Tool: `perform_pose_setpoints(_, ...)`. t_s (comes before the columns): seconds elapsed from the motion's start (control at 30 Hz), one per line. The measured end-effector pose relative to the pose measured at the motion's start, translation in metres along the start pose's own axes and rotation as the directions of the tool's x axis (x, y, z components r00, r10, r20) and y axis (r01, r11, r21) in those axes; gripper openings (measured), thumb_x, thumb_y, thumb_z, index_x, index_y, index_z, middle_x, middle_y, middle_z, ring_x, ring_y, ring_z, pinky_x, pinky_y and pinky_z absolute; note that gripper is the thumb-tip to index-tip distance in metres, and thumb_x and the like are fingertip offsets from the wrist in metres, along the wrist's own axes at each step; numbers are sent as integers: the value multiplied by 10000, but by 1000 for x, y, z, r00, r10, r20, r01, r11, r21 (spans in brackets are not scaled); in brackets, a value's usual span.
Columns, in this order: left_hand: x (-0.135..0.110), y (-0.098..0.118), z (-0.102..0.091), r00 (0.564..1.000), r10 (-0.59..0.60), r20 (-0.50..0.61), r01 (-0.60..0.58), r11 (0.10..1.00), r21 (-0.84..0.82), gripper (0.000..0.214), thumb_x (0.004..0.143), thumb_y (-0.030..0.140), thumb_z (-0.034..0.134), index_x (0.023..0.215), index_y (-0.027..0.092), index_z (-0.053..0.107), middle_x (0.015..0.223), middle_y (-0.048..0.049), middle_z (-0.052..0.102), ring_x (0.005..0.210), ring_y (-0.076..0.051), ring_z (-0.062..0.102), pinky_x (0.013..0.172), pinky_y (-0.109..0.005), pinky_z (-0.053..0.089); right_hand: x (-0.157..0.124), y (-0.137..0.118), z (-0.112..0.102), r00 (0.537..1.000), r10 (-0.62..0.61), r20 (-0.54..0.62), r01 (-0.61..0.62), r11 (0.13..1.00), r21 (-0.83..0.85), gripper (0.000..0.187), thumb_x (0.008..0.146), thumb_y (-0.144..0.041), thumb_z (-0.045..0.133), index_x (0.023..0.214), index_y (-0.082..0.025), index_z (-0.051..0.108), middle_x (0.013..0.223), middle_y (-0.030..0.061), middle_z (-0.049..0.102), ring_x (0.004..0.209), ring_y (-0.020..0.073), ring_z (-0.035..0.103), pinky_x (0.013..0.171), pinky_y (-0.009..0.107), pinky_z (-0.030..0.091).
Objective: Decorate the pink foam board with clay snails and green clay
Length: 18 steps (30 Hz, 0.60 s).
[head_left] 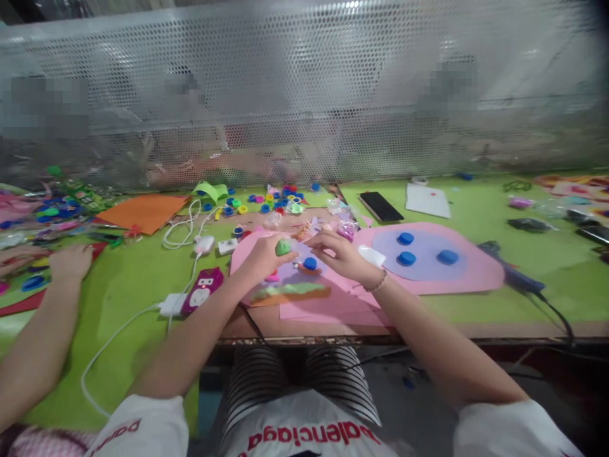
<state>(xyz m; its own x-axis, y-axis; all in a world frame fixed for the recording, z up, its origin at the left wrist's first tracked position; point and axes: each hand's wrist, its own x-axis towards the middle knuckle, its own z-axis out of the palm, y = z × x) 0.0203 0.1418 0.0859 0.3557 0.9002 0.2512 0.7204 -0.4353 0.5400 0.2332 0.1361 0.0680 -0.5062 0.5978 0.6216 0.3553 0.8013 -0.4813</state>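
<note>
My left hand is closed round a small green piece, held over a pink foam sheet. My right hand hovers just to the right, its fingers curled and pinched near a blue bottle cap lying on a lilac patch; what they hold is hidden. A green and orange strip lies on the pink sheet below both hands. To the right lies a larger pink foam shape with a lilac oval bearing three blue caps.
A glue gun with cord lies at the right. A black phone and white paper sit behind. Several coloured caps, orange paper, white cables and a charger lie left. Another person's arm reaches in at far left.
</note>
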Motion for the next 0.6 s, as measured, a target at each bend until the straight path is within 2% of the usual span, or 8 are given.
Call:
perform_pose_setpoints(0.1, 3, 1, 14, 997, -6, 72, 9, 999, -39, 327, 720, 479, 610, 736, 159, 545, 658, 5, 541, 631, -140, 484, 581, -252, 356, -7, -1, 3, 991, -87, -102, 87, 996, -5, 175, 892, -138, 476, 1023, -193, 578, 905, 60, 599, 876, 156, 568, 764, 340, 507)
perform_pose_setpoints(0.2, -1, 0, 23, 992, -6, 129, 13, 998, -53, 345, 725, 501, 599, 745, 162, 539, 671, 3, 551, 639, -148, 488, 594, -260, 355, -10, 2, 9, 990, -120, -78, 123, 992, 30, 175, 901, -142, 467, 1022, -201, 579, 909, 64, 594, 890, 162, 567, 762, 346, 513)
perform_pose_setpoints(0.4, -6, -8, 29, 978, -30, 206, 35, 999, -23, 395, 744, 565, 551, 759, 171, 528, 656, -1, 537, 618, -159, 486, 596, -276, 347, -11, 9, 21, 997, -49, -60, 57, 989, 136, 149, 904, -158, 473, 965, -205, 602, 862, 49, 592, 822, 147, 578, 715, 318, 521)
perform_pose_setpoints(0.6, -9, -15, 22, 969, 38, 244, 31, 961, -275, 354, 824, 501, 469, 817, 158, 558, 670, 6, 551, 611, -127, 477, 604, -256, 368, -13, 4, 30, 999, 26, -31, -22, 991, 131, 233, 894, -167, 490, 1119, -202, 543, 949, 63, 567, 840, 141, 571, 718, 311, 519)
